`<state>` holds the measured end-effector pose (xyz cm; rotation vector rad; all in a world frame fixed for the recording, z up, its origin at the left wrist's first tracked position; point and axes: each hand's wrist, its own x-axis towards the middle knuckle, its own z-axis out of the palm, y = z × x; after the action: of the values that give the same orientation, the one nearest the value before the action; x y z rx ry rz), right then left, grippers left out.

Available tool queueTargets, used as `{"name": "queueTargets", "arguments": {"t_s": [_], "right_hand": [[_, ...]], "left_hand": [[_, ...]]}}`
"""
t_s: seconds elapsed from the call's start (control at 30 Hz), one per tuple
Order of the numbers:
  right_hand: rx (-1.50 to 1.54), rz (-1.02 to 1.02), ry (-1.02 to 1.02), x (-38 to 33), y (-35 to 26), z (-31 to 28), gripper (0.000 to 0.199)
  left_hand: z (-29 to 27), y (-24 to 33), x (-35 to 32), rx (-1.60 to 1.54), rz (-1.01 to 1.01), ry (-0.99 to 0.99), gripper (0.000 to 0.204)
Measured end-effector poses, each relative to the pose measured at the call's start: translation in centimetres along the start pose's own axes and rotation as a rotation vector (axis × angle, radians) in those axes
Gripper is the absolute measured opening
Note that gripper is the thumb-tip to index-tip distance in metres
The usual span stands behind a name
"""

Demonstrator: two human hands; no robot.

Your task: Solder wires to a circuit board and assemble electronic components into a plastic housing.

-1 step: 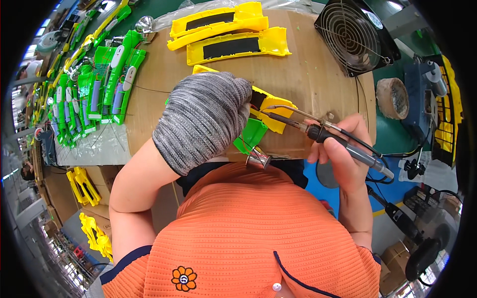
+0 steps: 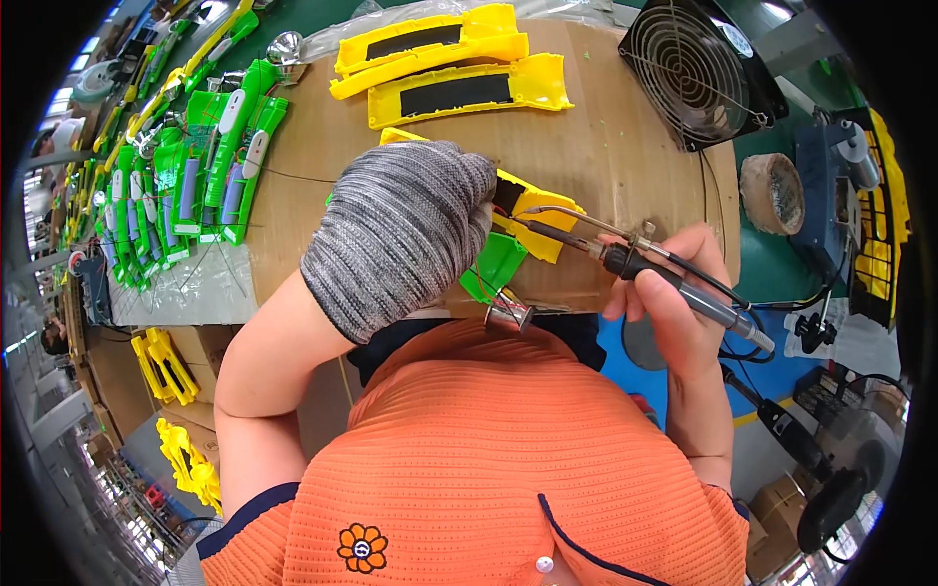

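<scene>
My left hand point(image 2: 410, 230), in a grey knitted glove, is closed over the work at the middle of the board; the glove hides what its fingertips grip. From under it a yellow plastic shell point(image 2: 540, 210) with a black strip sticks out to the right. A green plastic housing point(image 2: 498, 266) lies beside the shell, with thin wires and a silver reflector cup point(image 2: 508, 317) at its near end. My bare right hand point(image 2: 674, 303) grips a soldering iron point(image 2: 674, 283) with a thin metal feed tube along it. The iron's tip points left, close to the yellow shell and my left fingers.
Two yellow shells point(image 2: 459, 93) with black strips lie at the far side of the cardboard point(image 2: 625, 146). Several green housings point(image 2: 230, 137) with wires and batteries crowd the left. A fan point(image 2: 694, 68), a round pot point(image 2: 772, 193) and a blue machine point(image 2: 826, 195) stand right.
</scene>
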<state>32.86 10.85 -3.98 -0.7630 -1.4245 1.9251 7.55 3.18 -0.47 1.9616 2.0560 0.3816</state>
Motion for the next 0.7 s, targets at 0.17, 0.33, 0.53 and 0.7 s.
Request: {"name": "queueTargets", "arguments": {"t_s": [0.17,0.33,0.53,0.7], "right_hand": [[-0.029,0.010,-0.017,0.3,-0.1,0.5,0.021],[-0.031,0.016,-0.034,0.5,0.1,0.8,0.020],[-0.075,0.046,0.000,0.5,-0.3,1.1,0.021],[-0.087,0.051,0.005,0.5,-0.4,1.2,0.020]], "left_hand": [[0.2,-0.4,0.1,0.010,0.032,0.006,0.011],[0.1,-0.4,0.1,0.060,0.022,-0.030,0.012],[0.1,-0.9,0.1,-0.002,0.070,0.000,0.011],[0.0,-0.8,0.2,-0.011,0.051,-0.018,0.011]]}}
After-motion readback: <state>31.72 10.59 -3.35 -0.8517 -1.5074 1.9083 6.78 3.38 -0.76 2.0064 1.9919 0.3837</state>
